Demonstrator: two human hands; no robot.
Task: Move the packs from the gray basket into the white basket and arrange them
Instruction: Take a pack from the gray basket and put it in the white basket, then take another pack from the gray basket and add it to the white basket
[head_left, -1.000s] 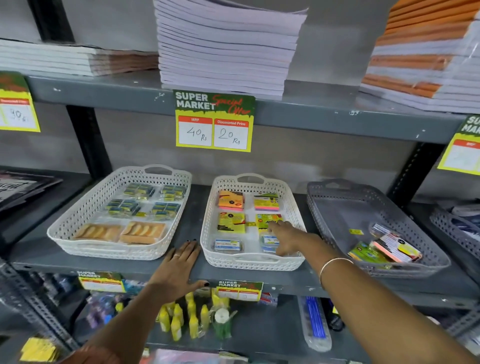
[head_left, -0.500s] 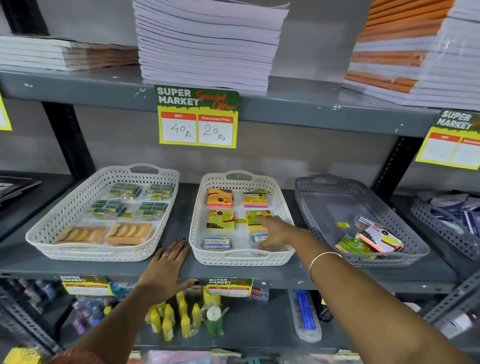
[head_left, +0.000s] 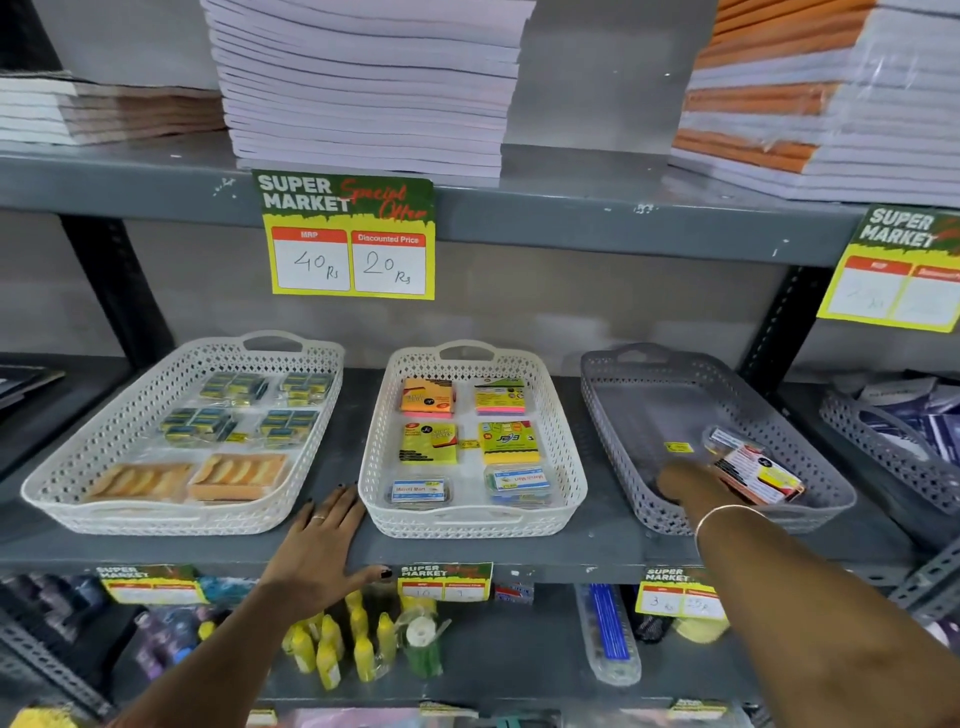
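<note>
The gray basket (head_left: 605, 400) stands on the right of the shelf, with a few packs (head_left: 759, 475) in its near right corner. My right hand (head_left: 688, 486) is inside it, blurred, lying against those packs; its grip is not clear. The middle white basket (head_left: 470, 524) holds sticky-note packs (head_left: 427, 397) and small clear boxes (head_left: 418, 491) in two neat columns. My left hand (head_left: 322, 551) rests flat and open on the shelf edge, just left of that white basket.
A second white basket (head_left: 156, 521) with eraser packs sits to the left. Another gray basket (head_left: 883, 452) is at the far right. Stacks of notebooks (head_left: 363, 88) fill the shelf above, price tags (head_left: 348, 236) hang from its edge, and yellow bottles (head_left: 332, 649) stand below.
My right hand has left the white basket and moved right into the gray basket, onto the packs. My left hand stays in place on the shelf.
</note>
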